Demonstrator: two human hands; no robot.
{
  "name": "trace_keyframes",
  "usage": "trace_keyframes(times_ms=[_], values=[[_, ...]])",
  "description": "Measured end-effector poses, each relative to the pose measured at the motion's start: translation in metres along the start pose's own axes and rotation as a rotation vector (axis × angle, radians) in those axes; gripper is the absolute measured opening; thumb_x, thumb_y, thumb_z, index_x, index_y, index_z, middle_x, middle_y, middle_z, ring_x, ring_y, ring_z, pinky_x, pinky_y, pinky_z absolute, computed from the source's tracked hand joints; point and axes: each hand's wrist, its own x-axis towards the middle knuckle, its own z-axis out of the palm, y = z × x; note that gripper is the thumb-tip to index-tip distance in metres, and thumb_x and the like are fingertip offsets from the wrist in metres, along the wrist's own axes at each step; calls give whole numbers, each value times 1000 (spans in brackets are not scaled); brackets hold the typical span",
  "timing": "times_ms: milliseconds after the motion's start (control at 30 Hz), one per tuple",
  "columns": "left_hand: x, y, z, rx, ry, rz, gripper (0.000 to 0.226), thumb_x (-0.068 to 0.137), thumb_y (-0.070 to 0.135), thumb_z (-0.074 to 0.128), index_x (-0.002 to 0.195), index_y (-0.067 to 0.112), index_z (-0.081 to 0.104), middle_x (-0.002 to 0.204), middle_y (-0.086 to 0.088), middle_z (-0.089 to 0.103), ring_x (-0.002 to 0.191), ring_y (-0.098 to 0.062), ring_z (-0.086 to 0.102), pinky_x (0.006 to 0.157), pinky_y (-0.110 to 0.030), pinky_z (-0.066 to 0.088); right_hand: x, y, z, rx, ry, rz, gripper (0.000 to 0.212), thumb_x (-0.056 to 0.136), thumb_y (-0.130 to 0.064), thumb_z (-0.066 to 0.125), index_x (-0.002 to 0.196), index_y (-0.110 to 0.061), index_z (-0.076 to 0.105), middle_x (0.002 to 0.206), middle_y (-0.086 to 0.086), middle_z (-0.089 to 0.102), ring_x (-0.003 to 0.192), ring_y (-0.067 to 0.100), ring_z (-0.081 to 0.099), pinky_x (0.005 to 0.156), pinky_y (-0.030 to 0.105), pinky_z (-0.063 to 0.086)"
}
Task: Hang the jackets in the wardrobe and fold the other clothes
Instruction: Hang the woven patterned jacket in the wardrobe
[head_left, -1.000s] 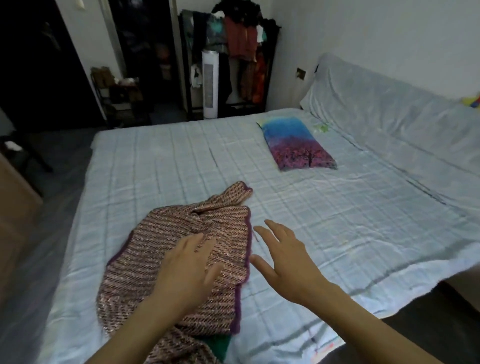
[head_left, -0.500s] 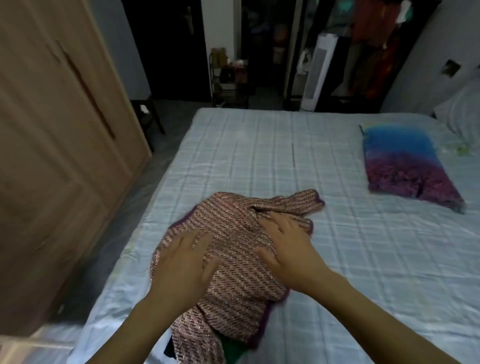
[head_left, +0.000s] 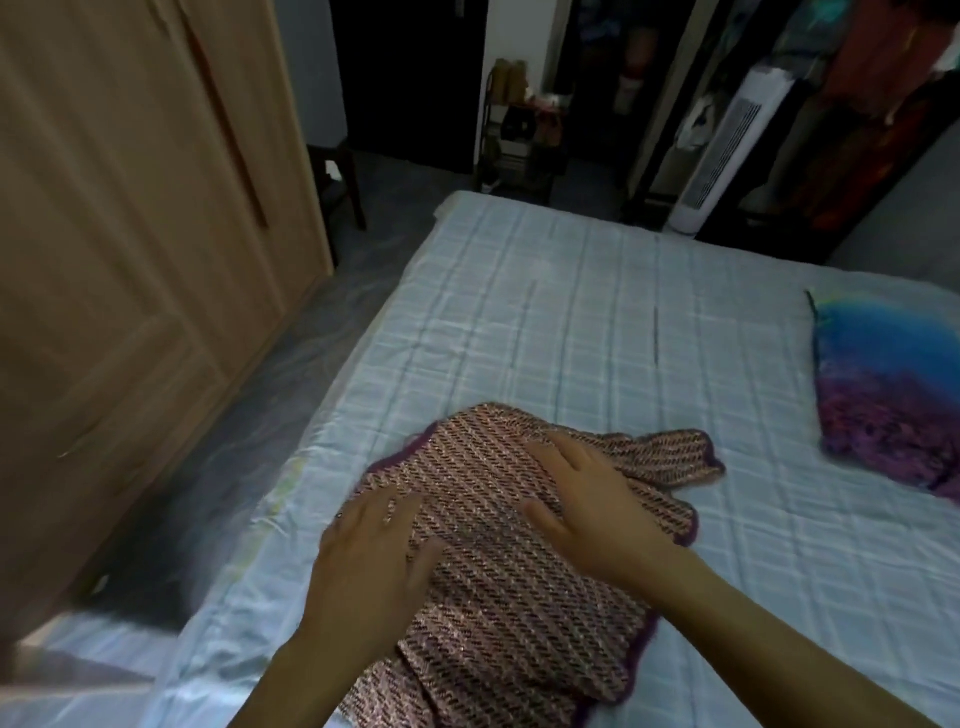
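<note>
Checked bedsheet (head_left: 597, 322), blue-purple pillow (head_left: 888, 395), white tower fan (head_left: 722, 150), small shelf (head_left: 524, 140)

The bed (head_left: 597, 332) is covered by a pale blue checked sheet (head_left: 467, 322), faintly creased, with a crumpled edge along its left side. A pink and dark woven garment with purple trim (head_left: 519, 613) is spread flat on the sheet near the front left corner, one narrow end stretched out to the right. A cushion shaded from blue to purple (head_left: 888, 395) is laid on the sheet at the right, well apart from the garment.
</note>
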Motion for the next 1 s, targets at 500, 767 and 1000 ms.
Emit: trace_keyframes(times_ms=[500,767,1000], values=[[164,-92,82,-82,-172,-186,76,88,67,19,147,23,41,153,-2,40,142,-23,33,111,-43,33,232,53,88,-14,-176,-69,64,92,-42,54,148,-16,37,152,7,39,138,27,36,116,39,31],[241,-138,167,-71,-218,-303,51,97,50,46,140,24,41,146,2,44,133,-22,40,106,-38,39,351,84,193,-142,-287,-22,70,90,-36,61,151,-25,27,158,6,29,145,29,25,120,46,20],[268,-157,235,-20,-263,-536,77,87,29,65,148,16,19,144,-8,41,130,-28,44,105,-44,40,387,111,258,-359,-479,-105,90,74,-37,76,148,-28,27,145,3,41,139,28,33,121,51,8]])
